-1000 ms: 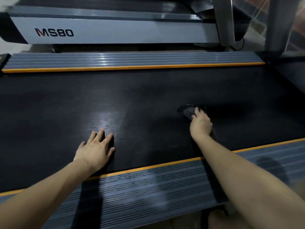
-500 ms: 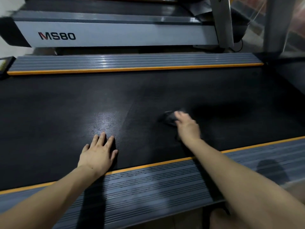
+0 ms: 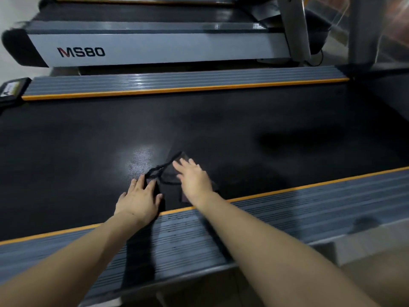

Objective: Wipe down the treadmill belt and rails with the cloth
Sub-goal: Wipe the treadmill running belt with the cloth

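We are kneeling at the side of the treadmill, and both our arms reach over the near rail (image 3: 287, 209) onto the black belt (image 3: 221, 129). Our right hand (image 3: 194, 179) lies flat on the dark cloth (image 3: 168, 173), fingers straight and spread, because we need to push the cloth down hard to rub the belt clean. The cloth sits on the belt, close to the near rail, and one thin corner of it sticks out toward our left hand (image 3: 139, 199). Our left hand is flat on the belt too, fingers straight, holding nothing. We think it is there to hold us up while we lean in. Its fingertips are right next to the cloth's corner, but we cannot tell if they touch it. The two hands are close together. The far rail (image 3: 177, 84) with its orange edge is well away from the cloth, so we think it may still need a wipe.
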Demonstrator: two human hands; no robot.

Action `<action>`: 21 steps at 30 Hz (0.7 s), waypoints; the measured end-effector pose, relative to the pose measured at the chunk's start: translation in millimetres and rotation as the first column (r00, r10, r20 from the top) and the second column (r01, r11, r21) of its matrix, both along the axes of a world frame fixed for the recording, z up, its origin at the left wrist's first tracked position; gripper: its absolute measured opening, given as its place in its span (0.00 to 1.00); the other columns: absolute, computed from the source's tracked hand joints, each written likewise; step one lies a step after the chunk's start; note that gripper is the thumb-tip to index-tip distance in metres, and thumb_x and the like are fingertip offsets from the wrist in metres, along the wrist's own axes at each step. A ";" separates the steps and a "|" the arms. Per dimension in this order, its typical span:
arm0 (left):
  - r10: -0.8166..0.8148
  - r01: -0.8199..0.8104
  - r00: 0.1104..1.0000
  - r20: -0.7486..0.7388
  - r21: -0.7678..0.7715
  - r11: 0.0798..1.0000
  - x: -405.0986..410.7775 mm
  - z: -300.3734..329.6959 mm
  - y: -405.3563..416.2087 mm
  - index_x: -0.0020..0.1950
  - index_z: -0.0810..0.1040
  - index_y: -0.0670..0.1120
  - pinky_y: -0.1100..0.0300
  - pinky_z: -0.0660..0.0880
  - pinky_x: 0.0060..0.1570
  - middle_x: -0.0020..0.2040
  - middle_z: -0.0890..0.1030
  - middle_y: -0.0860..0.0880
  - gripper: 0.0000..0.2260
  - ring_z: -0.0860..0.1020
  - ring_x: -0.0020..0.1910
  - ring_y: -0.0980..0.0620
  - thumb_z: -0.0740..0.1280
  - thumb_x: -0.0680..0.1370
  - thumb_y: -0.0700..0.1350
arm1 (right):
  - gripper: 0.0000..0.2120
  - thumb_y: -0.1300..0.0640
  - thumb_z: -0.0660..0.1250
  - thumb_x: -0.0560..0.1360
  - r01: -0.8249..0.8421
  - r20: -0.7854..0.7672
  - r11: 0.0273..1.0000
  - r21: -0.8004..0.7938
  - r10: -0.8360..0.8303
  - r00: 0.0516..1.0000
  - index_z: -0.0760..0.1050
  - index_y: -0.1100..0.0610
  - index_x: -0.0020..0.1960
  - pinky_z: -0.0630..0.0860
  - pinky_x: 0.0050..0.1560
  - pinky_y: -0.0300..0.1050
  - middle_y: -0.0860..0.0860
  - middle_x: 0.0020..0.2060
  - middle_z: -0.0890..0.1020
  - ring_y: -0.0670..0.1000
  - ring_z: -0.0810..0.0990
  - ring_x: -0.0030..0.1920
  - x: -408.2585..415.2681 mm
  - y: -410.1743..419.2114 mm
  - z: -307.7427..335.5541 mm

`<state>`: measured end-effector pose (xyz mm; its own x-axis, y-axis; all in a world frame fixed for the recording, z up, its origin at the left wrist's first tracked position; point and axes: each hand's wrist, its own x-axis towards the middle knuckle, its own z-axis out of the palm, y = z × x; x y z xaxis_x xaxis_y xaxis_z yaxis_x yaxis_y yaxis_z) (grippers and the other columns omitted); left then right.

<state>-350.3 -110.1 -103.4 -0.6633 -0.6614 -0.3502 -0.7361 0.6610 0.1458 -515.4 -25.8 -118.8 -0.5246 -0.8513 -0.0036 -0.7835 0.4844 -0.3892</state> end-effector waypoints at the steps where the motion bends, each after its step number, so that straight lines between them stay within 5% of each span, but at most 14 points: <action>1: -0.006 0.006 1.000 -0.005 0.001 1.000 1.7 -0.1 4.2 0.78 0.60 0.53 0.42 0.64 0.73 0.82 0.53 0.46 0.24 0.51 0.81 0.44 0.54 0.83 0.59 | 0.22 0.59 0.61 0.81 0.001 -0.024 1.000 0.007 -0.001 1.000 0.67 0.49 0.74 0.60 0.69 0.46 0.50 0.74 0.68 0.55 0.62 0.74 -14.8 17.7 0.7; 7: -0.016 0.016 0.999 -0.044 0.014 1.000 19.2 -0.8 15.8 0.74 0.66 0.55 0.42 0.67 0.70 0.78 0.61 0.47 0.21 0.57 0.78 0.45 0.51 0.83 0.59 | 0.21 0.56 0.61 0.82 0.478 -0.011 0.878 0.024 -0.478 0.878 0.68 0.47 0.74 0.68 0.65 0.51 0.52 0.74 0.68 0.57 0.67 0.72 -125.7 129.5 9.2; 12: 0.030 -0.029 0.999 -0.045 0.035 0.999 33.3 4.0 14.1 0.75 0.66 0.55 0.43 0.65 0.72 0.80 0.60 0.47 0.22 0.56 0.79 0.45 0.51 0.83 0.60 | 0.19 0.59 0.58 0.82 0.655 0.024 0.752 0.073 -0.658 0.753 0.69 0.53 0.72 0.68 0.66 0.55 0.57 0.70 0.70 0.61 0.69 0.68 -98.5 102.9 13.2; 15: 0.051 -0.050 0.998 -0.033 0.029 0.998 30.5 8.7 9.5 0.75 0.66 0.54 0.41 0.66 0.71 0.79 0.61 0.47 0.22 0.57 0.78 0.45 0.53 0.83 0.59 | 0.17 0.60 0.59 0.80 0.486 0.015 0.873 0.041 -0.487 0.873 0.70 0.53 0.68 0.71 0.62 0.56 0.56 0.63 0.73 0.60 0.72 0.63 -32.7 51.8 3.6; 17: 0.057 -0.056 0.997 -0.048 0.037 0.998 22.3 15.4 9.3 0.75 0.65 0.52 0.43 0.66 0.71 0.79 0.61 0.46 0.21 0.57 0.78 0.44 0.54 0.84 0.56 | 0.20 0.61 0.59 0.80 0.272 0.004 0.962 0.021 -0.272 0.962 0.69 0.51 0.70 0.69 0.64 0.56 0.54 0.67 0.72 0.60 0.69 0.67 12.7 22.5 -0.6; 21: -0.002 0.003 0.994 -0.113 0.009 1.000 2.7 27.2 12.8 0.79 0.62 0.51 0.46 0.64 0.73 0.81 0.59 0.46 0.22 0.56 0.80 0.44 0.56 0.84 0.53 | 0.21 0.60 0.59 0.82 0.045 0.124 0.998 0.051 -0.051 0.991 0.68 0.47 0.74 0.61 0.71 0.53 0.49 0.76 0.66 0.56 0.59 0.77 2.4 29.7 7.5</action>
